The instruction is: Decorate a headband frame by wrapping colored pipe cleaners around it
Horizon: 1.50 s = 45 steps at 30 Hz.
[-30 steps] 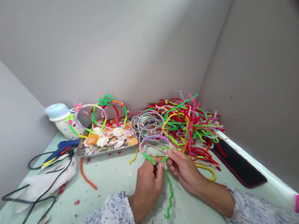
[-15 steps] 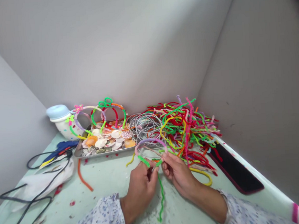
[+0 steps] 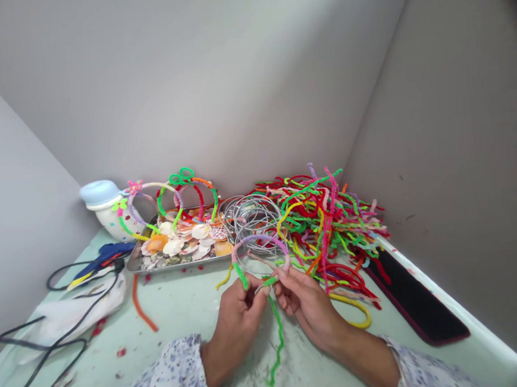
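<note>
Between my hands is a wire headband (image 3: pixel 261 237) wrapped in fuzzy pipe cleaners, purple on top, pink at the sides and green toward both ends. My left hand (image 3: pixel 238 320) is closed on its lower end, thumb and forefinger pinched together below the arch. With thumb and fingertips, my right hand (image 3: pixel 310 308) pinches the right side where pink meets green. A green pipe cleaner (image 3: pixel 278 335) trails from between the hands down over the table. The fingers partly hide both ends of the headband.
Behind my hands lie coiled silver wires (image 3: pixel 253 215) and a pile of pipe cleaners (image 3: pixel 328 224). A metal tray (image 3: pixel 179 267) of shells stands left, with finished headbands (image 3: pixel 150 187) and a white bottle (image 3: pixel 108 214). Farther left are blue-handled pliers (image 3: pixel 98 260) and a black cable (image 3: pixel 56 348).
Both hands have shifted slightly with the headband between them. The green section near the right fingertips now lies flatter, and the hanging green tail has swung a little left.
</note>
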{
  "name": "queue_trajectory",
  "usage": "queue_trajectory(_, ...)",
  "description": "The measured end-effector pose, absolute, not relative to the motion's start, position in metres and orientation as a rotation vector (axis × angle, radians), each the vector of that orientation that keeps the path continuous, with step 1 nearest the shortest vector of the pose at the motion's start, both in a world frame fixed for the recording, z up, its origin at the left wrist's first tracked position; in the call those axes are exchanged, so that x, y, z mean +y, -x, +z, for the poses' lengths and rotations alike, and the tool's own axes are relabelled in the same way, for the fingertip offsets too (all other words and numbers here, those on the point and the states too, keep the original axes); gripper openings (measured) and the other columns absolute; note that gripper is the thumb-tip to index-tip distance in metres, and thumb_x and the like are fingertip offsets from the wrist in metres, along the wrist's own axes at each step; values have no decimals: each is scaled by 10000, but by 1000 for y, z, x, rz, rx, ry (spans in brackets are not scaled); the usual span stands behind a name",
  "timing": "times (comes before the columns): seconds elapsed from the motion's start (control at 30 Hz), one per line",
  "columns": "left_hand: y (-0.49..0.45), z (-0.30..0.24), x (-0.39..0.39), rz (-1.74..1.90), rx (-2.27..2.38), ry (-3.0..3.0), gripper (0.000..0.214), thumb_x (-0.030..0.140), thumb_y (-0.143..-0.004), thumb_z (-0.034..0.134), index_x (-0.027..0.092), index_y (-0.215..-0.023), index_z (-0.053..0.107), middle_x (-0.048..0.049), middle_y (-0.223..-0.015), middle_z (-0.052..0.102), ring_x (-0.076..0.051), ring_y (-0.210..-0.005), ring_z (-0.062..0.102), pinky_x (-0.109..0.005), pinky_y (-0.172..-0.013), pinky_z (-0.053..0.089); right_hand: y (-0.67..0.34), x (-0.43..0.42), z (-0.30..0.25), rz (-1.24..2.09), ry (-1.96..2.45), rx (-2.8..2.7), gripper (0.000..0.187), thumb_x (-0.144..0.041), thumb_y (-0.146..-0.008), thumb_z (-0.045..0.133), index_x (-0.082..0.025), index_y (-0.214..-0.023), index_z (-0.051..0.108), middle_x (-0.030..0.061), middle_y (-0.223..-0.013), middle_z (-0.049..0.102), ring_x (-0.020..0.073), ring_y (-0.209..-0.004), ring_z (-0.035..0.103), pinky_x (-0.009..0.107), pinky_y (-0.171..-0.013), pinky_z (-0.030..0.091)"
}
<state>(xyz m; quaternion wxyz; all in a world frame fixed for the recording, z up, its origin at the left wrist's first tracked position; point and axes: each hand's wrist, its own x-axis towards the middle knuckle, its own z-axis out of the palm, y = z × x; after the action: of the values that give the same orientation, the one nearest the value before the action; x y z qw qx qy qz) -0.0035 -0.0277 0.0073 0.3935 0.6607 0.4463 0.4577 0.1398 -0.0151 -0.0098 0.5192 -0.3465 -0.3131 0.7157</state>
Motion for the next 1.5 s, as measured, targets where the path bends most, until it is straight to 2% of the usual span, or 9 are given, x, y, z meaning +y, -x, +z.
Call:
queue_trajectory(0.27, 4, 12, -31, 1184, 1200, -1858, 156, 204, -858, 549, 158, -722, 612, 1, -657, 620, -121, -606, 524, -213, -599, 389, -141, -17, -13, 1687, 876, -829, 317, -447, -800, 666, -176, -711, 528, -51, -578, 509, 59, -470, 416, 179, -439, 279)
queue_trajectory(0.53, 1, 12, -31, 1173, 1191, -1774, 117, 196, -864, 531, 154, -805, 624, -22, -732, 662, -143, -689, 587, -239, -684, 431, -138, -16, -10, 1659, 876, -772, 321, -447, -774, 691, -178, -694, 537, -50, -574, 490, 62, -478, 402, 184, -449, 288)
queue_trajectory(0.73, 1, 12, -32, 1231, 1191, -1829, 129, 170, -844, 537, 167, -741, 614, -4, -671, 624, -141, -650, 557, -236, -653, 427, -140, -16, -10, 1664, 901, -805, 344, -469, -766, 690, -178, -680, 529, -47, -571, 495, 66, -474, 403, 189, -444, 281)
queue_trajectory(0.9, 2, 10, -30, 1247, 1133, -1871, 142, 153, -851, 519, 177, -754, 621, -12, -714, 636, -148, -697, 569, -249, -695, 435, -140, -16, -11, 1669, 898, -808, 338, -461, -783, 678, -179, -681, 522, -45, -575, 492, 67, -474, 407, 191, -438, 276)
queue_trajectory(1.03, 2, 9, -30, 1226, 1182, -1824, 117, 195, -857, 533, 175, -787, 624, -15, -719, 637, -150, -698, 575, -248, -690, 441, -140, -16, -12, 1643, 874, -799, 307, -449, -788, 679, -184, -707, 548, -43, -582, 510, 72, -484, 423, 196, -448, 296)
queue_trajectory(1.17, 3, 3, -29, 1212, 1291, -1647, 110, 270, -827, 594, 168, -868, 590, 16, -671, 568, -126, -606, 510, -221, -578, 409, -142, -16, -11, 1562, 869, -795, 280, -457, -784, 681, -188, -788, 603, -30, -618, 549, 81, -514, 456, 201, -468, 330)
queue_trajectory(1.37, 2, 2, -21, 1118, 1091, -1371, 219, 350, -792, 628, 160, -695, 577, 11, -598, 542, -116, -556, 464, -237, -553, 380, -144, -14, -12, 1533, 901, -815, 281, -462, -798, 664, -185, -813, 618, -29, -614, 545, 85, -522, 451, 205, -486, 343)
queue_trajectory(1.5, 0, 7, -19, 1073, 1050, -1265, 262, 395, -764, 657, 176, -635, 592, 36, -481, 447, -92, -444, 333, -241, -462, 278, -143, -13, -15, 1532, 917, -843, 288, -471, -790, 666, -188, -791, 615, -28, -624, 554, 85, -518, 453, 206, -482, 341)
